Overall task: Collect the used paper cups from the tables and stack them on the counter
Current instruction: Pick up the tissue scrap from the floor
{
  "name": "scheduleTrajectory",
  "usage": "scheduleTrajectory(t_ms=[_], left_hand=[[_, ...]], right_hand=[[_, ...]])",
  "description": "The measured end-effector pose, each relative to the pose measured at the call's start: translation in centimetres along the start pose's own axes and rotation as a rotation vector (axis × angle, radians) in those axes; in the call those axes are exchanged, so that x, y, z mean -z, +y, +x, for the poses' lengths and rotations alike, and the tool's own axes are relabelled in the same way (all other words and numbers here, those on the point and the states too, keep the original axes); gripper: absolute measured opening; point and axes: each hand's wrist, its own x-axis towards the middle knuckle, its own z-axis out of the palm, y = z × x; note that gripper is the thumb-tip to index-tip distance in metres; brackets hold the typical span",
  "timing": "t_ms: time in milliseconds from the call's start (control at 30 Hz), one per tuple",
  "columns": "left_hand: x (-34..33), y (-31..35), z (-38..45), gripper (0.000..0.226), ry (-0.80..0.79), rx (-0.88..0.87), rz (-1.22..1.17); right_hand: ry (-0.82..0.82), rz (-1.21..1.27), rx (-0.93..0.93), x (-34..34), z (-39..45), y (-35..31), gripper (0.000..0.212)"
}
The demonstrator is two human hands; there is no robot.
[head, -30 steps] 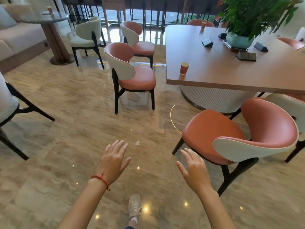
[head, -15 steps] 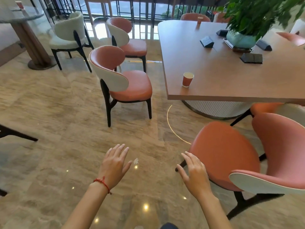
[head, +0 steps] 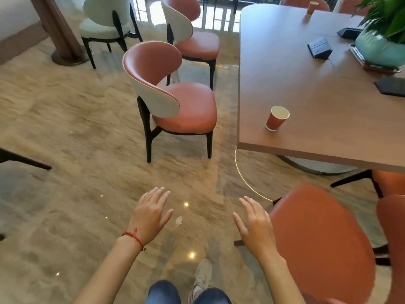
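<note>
A red paper cup point(head: 276, 118) with a white inside stands upright near the front left corner of the brown wooden table point(head: 306, 88). A second red cup point(head: 312, 7) stands at the table's far edge. My left hand point(head: 151, 213), with a red string at the wrist, hovers over the floor with fingers straight and holds nothing. My right hand point(head: 255, 224) is also empty and spread, just left of an orange chair seat. Both hands are well short of the near cup.
An orange chair point(head: 175, 95) stands left of the table, another orange seat point(head: 322, 240) is at my right. A potted plant point(head: 381, 40) and black boxes point(head: 318, 49) sit on the table. More chairs and a pillar base point(head: 65, 55) lie beyond. A paper scrap point(head: 179, 220) lies on the floor.
I have walked toward the table; the near cup and chairs have grown larger and closer. My hands stay open and empty in front of me.
</note>
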Motion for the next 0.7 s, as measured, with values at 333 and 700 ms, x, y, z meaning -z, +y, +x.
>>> scheduleTrajectory(t_ms=[333, 700], left_hand=[[-7.1, -3.4, 8.2, 0.078, -0.045, 0.021, -0.042], [-27.8, -11.6, 15.6, 0.076, -0.064, -0.02, -0.108]], right_hand=[[-0.127, 0.01, 0.015, -8.5, 7.5, 2.4, 0.043], [-0.209, 0.017, -0.007, -28.4, 13.3, 10.2, 0.05]])
